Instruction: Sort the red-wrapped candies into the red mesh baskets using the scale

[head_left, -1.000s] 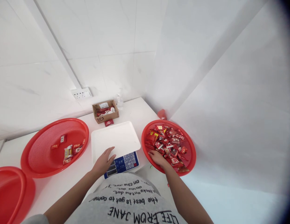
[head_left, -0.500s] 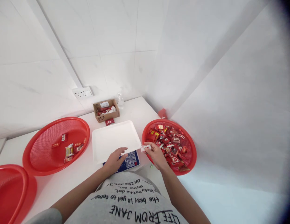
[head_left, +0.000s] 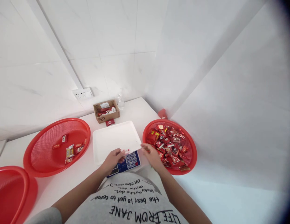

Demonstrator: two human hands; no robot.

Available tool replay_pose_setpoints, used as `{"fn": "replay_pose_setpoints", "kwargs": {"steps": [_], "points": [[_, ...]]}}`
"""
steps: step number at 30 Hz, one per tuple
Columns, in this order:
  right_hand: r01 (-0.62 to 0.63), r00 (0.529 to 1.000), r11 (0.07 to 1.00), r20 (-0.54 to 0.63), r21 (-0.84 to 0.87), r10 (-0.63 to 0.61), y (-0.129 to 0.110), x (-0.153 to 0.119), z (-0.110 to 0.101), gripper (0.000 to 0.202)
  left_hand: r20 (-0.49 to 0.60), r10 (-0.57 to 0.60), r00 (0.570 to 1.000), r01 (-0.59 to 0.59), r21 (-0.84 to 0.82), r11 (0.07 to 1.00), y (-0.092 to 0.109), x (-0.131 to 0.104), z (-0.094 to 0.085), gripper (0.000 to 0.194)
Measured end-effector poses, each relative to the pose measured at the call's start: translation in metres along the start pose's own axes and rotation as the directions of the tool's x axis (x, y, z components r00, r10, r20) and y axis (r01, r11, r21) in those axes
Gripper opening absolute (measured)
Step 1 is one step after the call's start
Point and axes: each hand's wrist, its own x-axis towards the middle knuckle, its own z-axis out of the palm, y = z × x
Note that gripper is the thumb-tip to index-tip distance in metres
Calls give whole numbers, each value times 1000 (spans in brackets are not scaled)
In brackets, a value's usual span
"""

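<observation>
A small white-and-red snack packet (head_left: pixel 126 151) is pinched in the fingers of my left hand (head_left: pixel 113 160), above the front edge of the white scale tray (head_left: pixel 115 135). My right hand (head_left: pixel 152 155) is just off the tray's right front corner, its fingers loosely bent and apart, with nothing visible in them. Part of the blue scale keypad (head_left: pixel 129 162) shows below the tray, partly covered by my left hand. To the right, a red basket (head_left: pixel 193 152) holds many red-wrapped snack packets (head_left: pixel 171 143), close to my right hand.
On the left, another red basket (head_left: pixel 34 152) has several packets in it; a third red basket (head_left: pixel 25 183) is cut off by the frame edge. A cardboard box (head_left: pixel 108 117) with packets stands behind the tray, a red packet (head_left: pixel 110 122) before it and clear plastic (head_left: pixel 121 101) beside it.
The white-and-red packet has passed from my right hand to my left hand. My left fingers have closed on it, and my right fingers have let go.
</observation>
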Motion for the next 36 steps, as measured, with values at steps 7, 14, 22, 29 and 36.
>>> {"fn": "replay_pose_setpoints", "kwargs": {"steps": [7,14,22,29,36], "points": [[-118,993,735,-91,-668,76,69,30,-65,49,-126,-167,978,136,-222,965,-6,1,-28,42],[-219,955,517,-73,-828,288,102,39,-44,95,13,-147,989,148,-86,985,-10,-2,-14,38],[-187,978,547,-100,-816,185,95,43,-50,88,31,-136,990,138,-58,989,-19,0,-15,41],[-181,977,865,-188,-468,102,86,44,-74,56,23,-151,988,153,-71,986,-25,-1,-20,40],[-124,889,989,-452,-83,74,52,30,-83,42,53,-142,988,144,-41,989,-15,0,-11,36]]}}
